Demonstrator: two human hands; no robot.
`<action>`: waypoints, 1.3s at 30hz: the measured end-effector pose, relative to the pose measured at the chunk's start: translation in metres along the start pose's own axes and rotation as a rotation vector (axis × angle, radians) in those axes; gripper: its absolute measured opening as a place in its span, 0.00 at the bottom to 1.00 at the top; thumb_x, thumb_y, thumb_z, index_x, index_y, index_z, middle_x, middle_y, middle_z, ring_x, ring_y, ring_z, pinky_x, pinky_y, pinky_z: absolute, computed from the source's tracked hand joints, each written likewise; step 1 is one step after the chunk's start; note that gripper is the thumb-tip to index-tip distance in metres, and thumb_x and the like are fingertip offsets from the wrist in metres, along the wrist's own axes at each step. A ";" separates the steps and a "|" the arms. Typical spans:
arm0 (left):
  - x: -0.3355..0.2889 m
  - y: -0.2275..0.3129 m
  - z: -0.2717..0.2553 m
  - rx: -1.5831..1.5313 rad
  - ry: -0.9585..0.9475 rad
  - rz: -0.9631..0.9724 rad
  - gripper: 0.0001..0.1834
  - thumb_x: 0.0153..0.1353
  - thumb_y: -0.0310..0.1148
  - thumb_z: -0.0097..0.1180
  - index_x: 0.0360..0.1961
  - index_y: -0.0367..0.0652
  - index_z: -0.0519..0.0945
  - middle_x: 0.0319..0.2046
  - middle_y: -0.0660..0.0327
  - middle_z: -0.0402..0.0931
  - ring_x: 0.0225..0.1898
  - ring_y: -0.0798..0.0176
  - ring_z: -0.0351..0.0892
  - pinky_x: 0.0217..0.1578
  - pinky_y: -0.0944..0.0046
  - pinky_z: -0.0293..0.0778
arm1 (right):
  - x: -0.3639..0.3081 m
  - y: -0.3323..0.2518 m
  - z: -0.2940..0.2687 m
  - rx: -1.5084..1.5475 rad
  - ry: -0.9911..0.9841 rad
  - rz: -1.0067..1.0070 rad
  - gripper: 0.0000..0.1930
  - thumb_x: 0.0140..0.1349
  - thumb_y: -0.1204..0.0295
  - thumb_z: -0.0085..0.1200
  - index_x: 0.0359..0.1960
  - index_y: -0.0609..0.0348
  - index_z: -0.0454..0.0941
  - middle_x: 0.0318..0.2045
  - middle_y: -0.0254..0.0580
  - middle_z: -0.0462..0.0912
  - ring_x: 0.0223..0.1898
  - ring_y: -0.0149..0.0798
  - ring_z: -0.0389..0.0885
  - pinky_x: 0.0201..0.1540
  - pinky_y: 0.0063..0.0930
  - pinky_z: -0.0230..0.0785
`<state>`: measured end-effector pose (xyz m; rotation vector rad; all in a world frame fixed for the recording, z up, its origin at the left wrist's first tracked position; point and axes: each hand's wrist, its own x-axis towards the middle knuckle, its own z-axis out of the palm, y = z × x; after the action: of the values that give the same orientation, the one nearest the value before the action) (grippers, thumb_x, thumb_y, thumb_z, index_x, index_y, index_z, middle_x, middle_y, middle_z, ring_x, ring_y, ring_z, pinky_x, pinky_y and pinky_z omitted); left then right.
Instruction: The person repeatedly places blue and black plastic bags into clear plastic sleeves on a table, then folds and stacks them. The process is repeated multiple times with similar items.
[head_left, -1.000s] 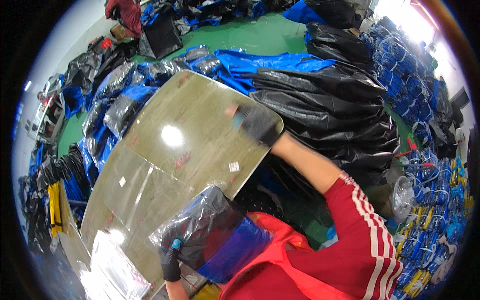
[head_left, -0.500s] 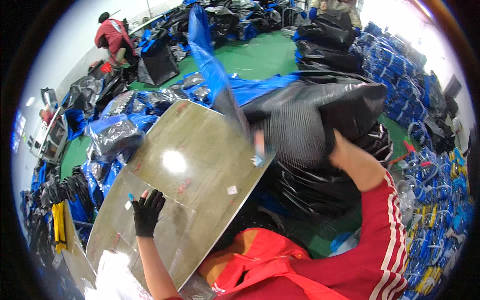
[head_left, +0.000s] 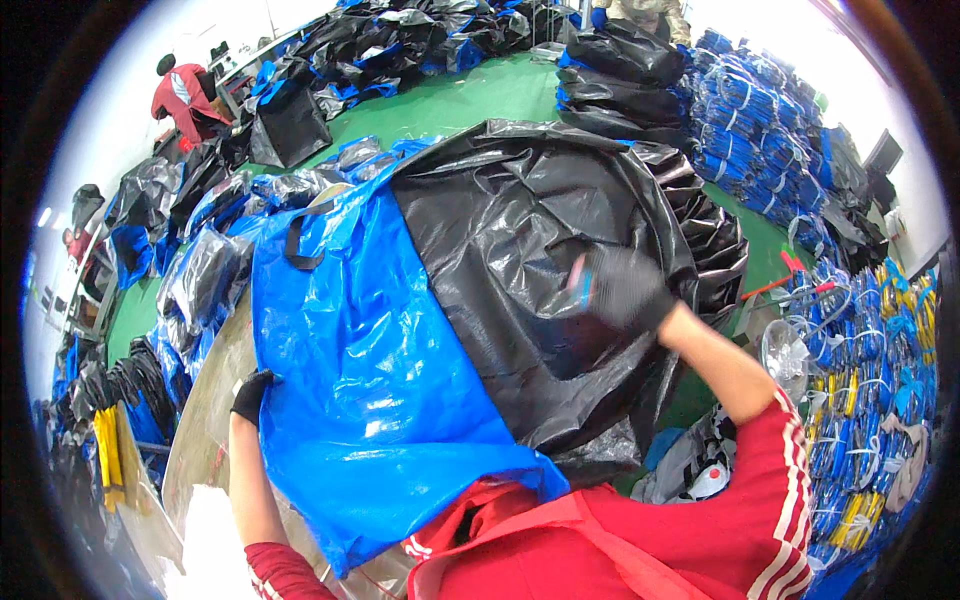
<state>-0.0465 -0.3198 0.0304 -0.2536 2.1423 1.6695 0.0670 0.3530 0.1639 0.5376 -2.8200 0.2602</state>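
A large plastic sheet bag (head_left: 375, 360), blue on the left and black on the right, is spread in front of me over the table (head_left: 205, 400). A black strap loop (head_left: 302, 245) shows on its blue part. My left hand (head_left: 252, 396), in a black glove, is at the bag's left edge, its fingers closed on the blue rim and partly hidden. Over the black part is my right hand (head_left: 628, 290), also gloved, with something blue at a fingertip. Motion blurs its fingers, so I cannot tell whether it grips the bag.
Black sheeting (head_left: 705, 215) is heaped beyond the bag's right side. Tied blue bundles (head_left: 750, 120) stack at the right, and blue and yellow bundles (head_left: 850, 400) stand nearer. Plastic-wrapped packs (head_left: 205, 280) lie along the table's left. A person in red (head_left: 185, 100) is at the far left.
The bag, blurred in motion at the right before, now lies spread across the table. My left hand, open over the bare tabletop before, has moved to the bag's left edge.
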 end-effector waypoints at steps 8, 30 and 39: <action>-0.096 -0.050 0.012 0.140 0.466 0.231 0.40 0.60 0.48 0.60 0.66 0.35 0.61 0.57 0.50 0.70 0.55 0.58 0.71 0.56 0.61 0.67 | 0.118 0.172 0.069 0.017 -0.103 0.584 0.29 0.59 0.47 0.53 0.52 0.58 0.75 0.53 0.59 0.75 0.59 0.57 0.69 0.61 0.45 0.60; -0.399 -0.145 -0.056 -0.285 0.881 0.159 0.21 0.69 0.47 0.45 0.51 0.40 0.75 0.44 0.56 0.76 0.45 0.64 0.75 0.46 0.59 0.73 | 0.311 0.001 0.124 1.363 -0.089 0.006 0.23 0.64 0.58 0.57 0.55 0.60 0.75 0.48 0.39 0.79 0.47 0.34 0.75 0.51 0.28 0.69; -0.368 -0.212 -0.069 0.680 1.245 -0.650 0.15 0.69 0.39 0.46 0.34 0.39 0.79 0.24 0.60 0.68 0.28 0.64 0.65 0.32 0.59 0.67 | 0.230 0.037 0.233 0.452 -0.088 0.310 0.25 0.58 0.62 0.55 0.57 0.56 0.74 0.49 0.51 0.79 0.57 0.44 0.73 0.61 0.37 0.61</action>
<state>0.3514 -0.4814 0.0133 -1.8673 2.7146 0.2615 -0.2045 0.2583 0.0033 0.1920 -2.9241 0.9705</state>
